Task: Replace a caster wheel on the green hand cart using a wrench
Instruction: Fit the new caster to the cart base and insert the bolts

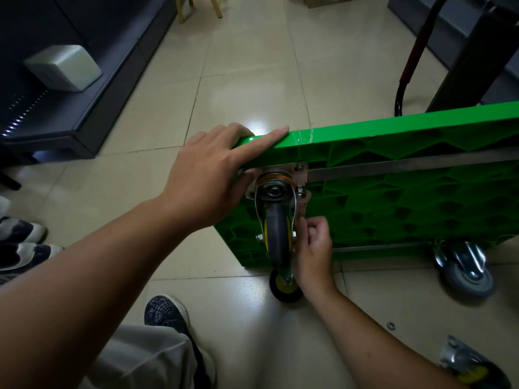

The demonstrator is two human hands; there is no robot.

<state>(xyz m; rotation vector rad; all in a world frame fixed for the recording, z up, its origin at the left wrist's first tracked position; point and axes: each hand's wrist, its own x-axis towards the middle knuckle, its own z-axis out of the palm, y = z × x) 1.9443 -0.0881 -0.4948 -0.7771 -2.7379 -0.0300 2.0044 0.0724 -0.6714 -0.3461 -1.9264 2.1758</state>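
Green hand cart [393, 192]: tipped on its edge on the tiled floor, underside facing near.
Left hand [207, 175]: grips the cart's top left corner, fingers over the edge.
Right hand [314, 248]: fingertips pinched together beside the fork; what they pinch is hidden.
Caster wheel [276, 234]: mounted at the cart's left end.
Loose caster [471, 366]: floor, near right.
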